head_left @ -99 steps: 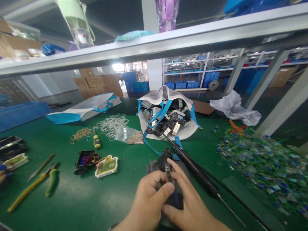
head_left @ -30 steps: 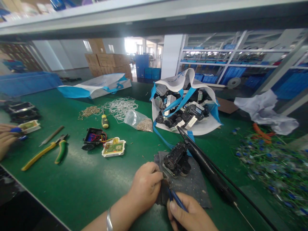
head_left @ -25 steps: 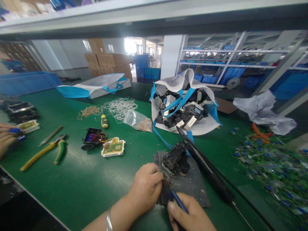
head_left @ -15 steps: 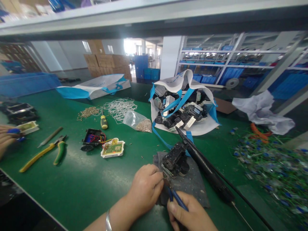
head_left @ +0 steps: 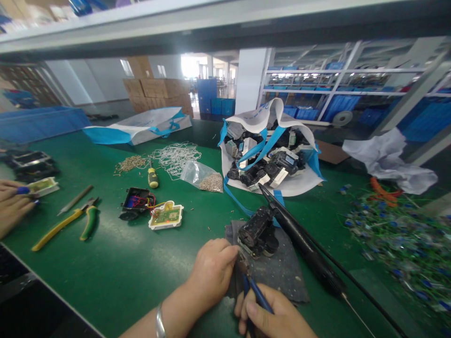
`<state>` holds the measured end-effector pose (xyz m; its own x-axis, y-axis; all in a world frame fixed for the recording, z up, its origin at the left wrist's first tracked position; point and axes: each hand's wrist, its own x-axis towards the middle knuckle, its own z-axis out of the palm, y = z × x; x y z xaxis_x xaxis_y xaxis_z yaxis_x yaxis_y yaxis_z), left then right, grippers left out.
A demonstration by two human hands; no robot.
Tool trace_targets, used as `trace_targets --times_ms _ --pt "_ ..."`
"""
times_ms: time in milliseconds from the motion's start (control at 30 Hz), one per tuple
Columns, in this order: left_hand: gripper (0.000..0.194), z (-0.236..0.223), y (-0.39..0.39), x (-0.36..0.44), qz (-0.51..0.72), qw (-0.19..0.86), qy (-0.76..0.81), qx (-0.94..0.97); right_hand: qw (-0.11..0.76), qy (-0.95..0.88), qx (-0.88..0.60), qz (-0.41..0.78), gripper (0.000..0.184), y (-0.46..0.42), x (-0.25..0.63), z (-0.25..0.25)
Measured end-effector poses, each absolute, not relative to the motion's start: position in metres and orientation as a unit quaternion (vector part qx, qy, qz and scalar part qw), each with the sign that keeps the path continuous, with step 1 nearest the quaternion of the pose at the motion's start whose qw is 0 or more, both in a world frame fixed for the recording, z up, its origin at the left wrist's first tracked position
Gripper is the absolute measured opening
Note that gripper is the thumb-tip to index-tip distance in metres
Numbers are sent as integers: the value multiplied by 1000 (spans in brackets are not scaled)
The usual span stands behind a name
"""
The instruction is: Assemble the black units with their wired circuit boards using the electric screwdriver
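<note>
While the right hand is wrapped around a pair of blue-handled pliers, the left hand bends its fingers in at the tool's head. The pliers slant up and to the left, over the near left part of a dark grey cloth on the green table. Their two handles are smooth, deep blue and slightly spread, with the right thumb along the outer one; the metal head is dull and brownish, and its jaws run up to the left fingertips. Those fingers are curled close together, but whether they pinch anything cannot be told, since the hand covers the spot. A silver bracelet circles the left wrist.

Just beyond the head of the pliers, a black device rests on the cloth. It has a fat barrel with a cross-shaped mark on its end, a round knob at its right side and a pale strip along its lower edge; its dark surface looks scuffed and a little shiny.

Close by on the right lies a long black tool, and behind is a white bag full of similar black and white parts.
</note>
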<state>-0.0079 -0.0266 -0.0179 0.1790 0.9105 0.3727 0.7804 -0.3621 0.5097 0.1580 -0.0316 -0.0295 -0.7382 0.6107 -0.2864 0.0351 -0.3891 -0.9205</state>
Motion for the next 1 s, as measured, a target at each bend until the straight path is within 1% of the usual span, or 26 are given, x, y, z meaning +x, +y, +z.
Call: trace_targets --times_ms 133,267,467,800,900,1000 --pt "28 -18 -26 -8 325 101 552 761 169 -515 -333 771 56 -32 158 -30" --pt "28 -17 -27 -8 332 95 548 762 171 -543 -351 744 59 -33 158 -30" --pt "27 -16 -28 -7 339 93 540 765 175 -573 -373 708 57 -35 158 -25" --pt "27 -18 -28 -6 349 108 537 760 172 -576 -379 704 56 -34 159 -25" --pt "24 -17 -27 -6 348 117 545 754 191 -580 -386 692 54 -34 159 -25" --pt "22 -15 -25 -9 337 133 569 738 232 -601 -387 660 48 -33 160 -21"
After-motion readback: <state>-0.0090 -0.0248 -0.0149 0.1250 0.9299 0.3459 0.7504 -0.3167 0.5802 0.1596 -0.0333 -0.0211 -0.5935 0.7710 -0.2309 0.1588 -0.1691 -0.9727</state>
